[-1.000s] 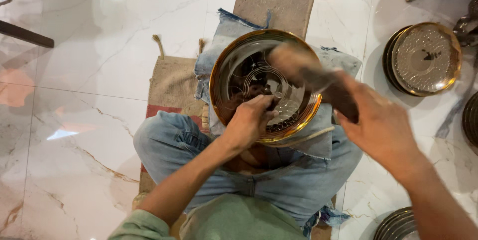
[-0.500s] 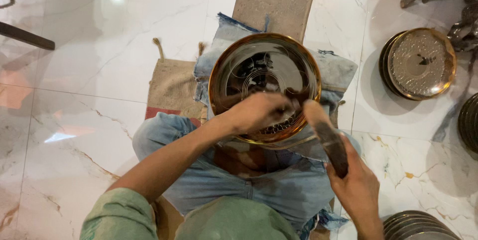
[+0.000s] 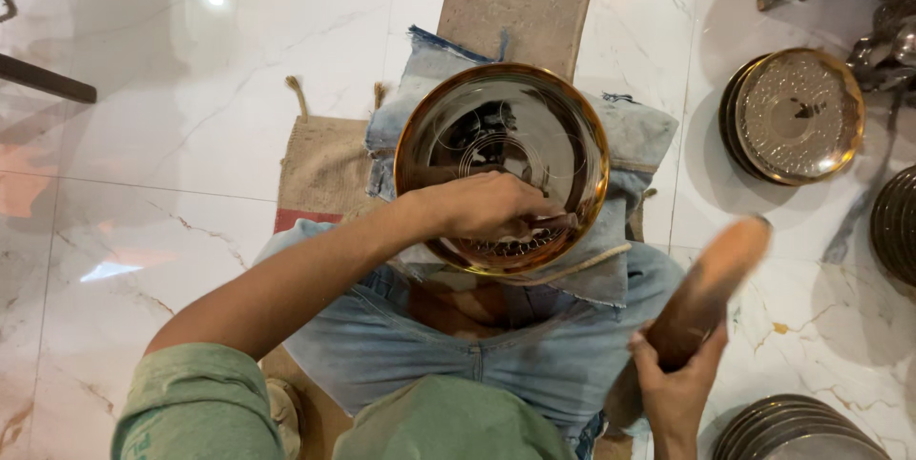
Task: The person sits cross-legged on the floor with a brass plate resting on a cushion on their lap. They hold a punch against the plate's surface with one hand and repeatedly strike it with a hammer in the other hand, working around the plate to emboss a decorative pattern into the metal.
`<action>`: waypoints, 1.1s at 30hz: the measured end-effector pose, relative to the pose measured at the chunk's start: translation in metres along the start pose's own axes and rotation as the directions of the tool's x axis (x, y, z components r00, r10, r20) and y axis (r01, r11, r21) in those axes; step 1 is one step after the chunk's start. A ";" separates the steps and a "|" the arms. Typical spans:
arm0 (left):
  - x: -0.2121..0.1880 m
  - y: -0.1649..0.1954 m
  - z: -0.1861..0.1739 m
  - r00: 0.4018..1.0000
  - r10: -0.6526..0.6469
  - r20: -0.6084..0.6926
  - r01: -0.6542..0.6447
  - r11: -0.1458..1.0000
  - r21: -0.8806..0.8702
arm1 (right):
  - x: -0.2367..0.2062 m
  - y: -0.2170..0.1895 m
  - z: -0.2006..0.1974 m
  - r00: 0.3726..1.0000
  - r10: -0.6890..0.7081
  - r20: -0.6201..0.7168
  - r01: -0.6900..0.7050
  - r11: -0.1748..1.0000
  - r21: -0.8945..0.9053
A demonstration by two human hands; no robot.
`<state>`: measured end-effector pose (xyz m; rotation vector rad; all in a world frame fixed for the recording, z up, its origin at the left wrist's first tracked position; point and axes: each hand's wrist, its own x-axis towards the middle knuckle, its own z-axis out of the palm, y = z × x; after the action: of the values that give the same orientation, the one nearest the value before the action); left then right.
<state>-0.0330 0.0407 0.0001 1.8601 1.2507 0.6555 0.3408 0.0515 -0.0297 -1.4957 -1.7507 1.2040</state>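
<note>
While seated on pale marble floor [image 3: 191, 69] | left hand [image 3: 487, 204] pinches small tool against round brass-rimmed metal plate [image 3: 458, 116] | right hand [image 3: 679, 386] fist-grips brown wooden mallet [image 3: 711, 288]

Seated person in a green top and blue jeans, seen from above

A short-sleeved, faded green cotton shirt [image 3: 191, 403] covers the shoulders and chest, its sleeve ending above the elbow; both forearms are bare. Light blue denim jeans [image 3: 477, 365] show a stitched centre seam and slightly worn cloth. The left hand [image 3: 487, 204] and right hand [image 3: 679, 393] wear no gloves (no rings or watch either).
</note>
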 end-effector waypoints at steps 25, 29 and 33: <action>-0.040 0.012 0.068 0.630 -0.283 -0.723 0.194 0.959 -0.207 | 0.110 -0.201 0.030 0.726 -0.224 0.650 0.687 0.178 -0.705; -0.032 0.029 0.094 0.298 -0.449 -0.842 0.278 0.885 -0.374 | 0.106 -0.241 0.045 0.614 -0.235 0.754 0.783 0.059 -0.619; -0.034 0.031 0.100 0.235 -0.465 -0.854 0.268 0.875 -0.402 | 0.096 -0.257 0.053 0.452 -0.220 0.864 0.794 -0.342 -0.503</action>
<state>0.0468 -0.0292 -0.0293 0.7919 2.1833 1.6428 0.1494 0.1326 0.1574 -0.2365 -3.3677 -0.7099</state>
